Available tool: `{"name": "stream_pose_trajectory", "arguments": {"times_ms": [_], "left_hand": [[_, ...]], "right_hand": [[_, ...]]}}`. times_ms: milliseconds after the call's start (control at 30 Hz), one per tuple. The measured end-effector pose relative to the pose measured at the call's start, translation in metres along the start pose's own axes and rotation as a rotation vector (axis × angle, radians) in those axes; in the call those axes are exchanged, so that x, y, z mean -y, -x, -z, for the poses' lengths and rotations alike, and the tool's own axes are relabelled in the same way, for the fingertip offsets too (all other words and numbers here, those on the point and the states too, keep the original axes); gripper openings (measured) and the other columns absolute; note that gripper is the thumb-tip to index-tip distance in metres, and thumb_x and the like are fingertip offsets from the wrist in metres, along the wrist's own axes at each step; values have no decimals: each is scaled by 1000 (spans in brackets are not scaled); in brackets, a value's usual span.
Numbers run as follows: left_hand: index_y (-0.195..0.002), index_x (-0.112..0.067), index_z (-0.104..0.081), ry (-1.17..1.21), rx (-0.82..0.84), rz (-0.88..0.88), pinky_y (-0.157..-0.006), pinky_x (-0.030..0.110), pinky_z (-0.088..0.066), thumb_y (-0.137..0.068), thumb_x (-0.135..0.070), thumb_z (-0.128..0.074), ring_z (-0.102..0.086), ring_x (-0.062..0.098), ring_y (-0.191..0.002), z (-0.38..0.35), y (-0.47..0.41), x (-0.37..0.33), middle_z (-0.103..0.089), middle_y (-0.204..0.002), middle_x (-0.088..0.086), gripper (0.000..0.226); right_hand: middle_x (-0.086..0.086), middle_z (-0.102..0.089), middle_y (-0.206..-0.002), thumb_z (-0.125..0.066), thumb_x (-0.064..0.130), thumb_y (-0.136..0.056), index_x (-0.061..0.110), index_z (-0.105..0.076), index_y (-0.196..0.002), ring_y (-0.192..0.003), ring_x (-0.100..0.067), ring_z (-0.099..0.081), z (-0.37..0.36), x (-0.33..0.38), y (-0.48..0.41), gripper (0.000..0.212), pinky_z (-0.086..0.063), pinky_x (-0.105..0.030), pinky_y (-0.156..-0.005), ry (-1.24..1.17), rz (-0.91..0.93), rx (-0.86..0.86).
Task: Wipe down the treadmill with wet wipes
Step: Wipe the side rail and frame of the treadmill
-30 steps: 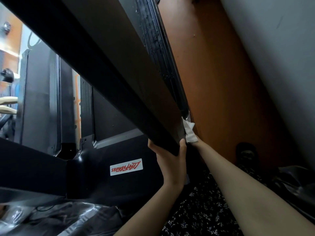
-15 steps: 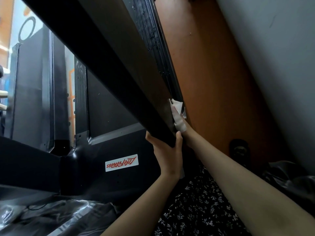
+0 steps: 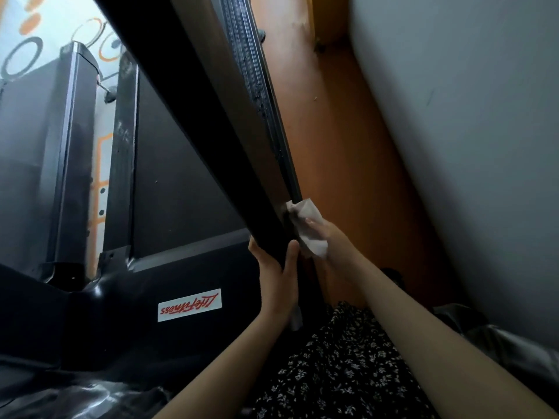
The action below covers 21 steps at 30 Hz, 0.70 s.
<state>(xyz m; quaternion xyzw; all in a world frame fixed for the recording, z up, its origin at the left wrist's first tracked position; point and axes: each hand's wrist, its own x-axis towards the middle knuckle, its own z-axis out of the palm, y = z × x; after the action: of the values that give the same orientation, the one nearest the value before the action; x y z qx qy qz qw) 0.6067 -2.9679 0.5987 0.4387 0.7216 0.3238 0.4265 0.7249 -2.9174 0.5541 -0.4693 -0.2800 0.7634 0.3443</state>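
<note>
While left hand (image 3: 278, 276) grips treadmill rail (image 3: 211, 116), right hand (image 3: 332, 243) apparently pinches wipe (image 3: 305, 211) against it.

So there's this orange wood panel (image 3: 348, 146) running up the middle, plain grey wall (image 3: 469, 116) right of it, black floral fabric (image 3: 341, 373) below it, and way off left a frosted pane (image 3: 27, 34) with orange and grey rings.
</note>
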Motion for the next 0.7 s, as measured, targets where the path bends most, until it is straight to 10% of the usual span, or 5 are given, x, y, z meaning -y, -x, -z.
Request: {"name": "stream_pose_trajectory", "arguments": {"times_ms": [200,367,700], "left_hand": [[-148,-29,-19,146,73,58,-108,38,-43,-80,-57,-59,-47,12,-130,9,13,-21,-45,-143,-4,84],[-128,-40,-42,278,35,115,-103,41,-47,-80,-58,-62,-55,10,-120,12,22,-32,-56,-130,-9,55],[-148,-35,-29,309,195,153,-113,46,-36,-67,-68,-63,-32,15,-142,24,46,-54,-28,-156,-8,94]], "right_hand": [[2,-72,-113,-33,21,-106,11,-59,-126,-111,-13,-65,-21,30,51,34,-51,-25,-92,122,106,58],[7,-72,-96,-30,10,-105,12,-55,-120,-87,4,-68,-26,43,75,29,-49,-11,-73,20,113,143],[2,-72,-81,-43,35,-92,6,-59,-113,-73,-9,-66,-27,60,101,39,-51,-19,-62,-61,133,48]]}}
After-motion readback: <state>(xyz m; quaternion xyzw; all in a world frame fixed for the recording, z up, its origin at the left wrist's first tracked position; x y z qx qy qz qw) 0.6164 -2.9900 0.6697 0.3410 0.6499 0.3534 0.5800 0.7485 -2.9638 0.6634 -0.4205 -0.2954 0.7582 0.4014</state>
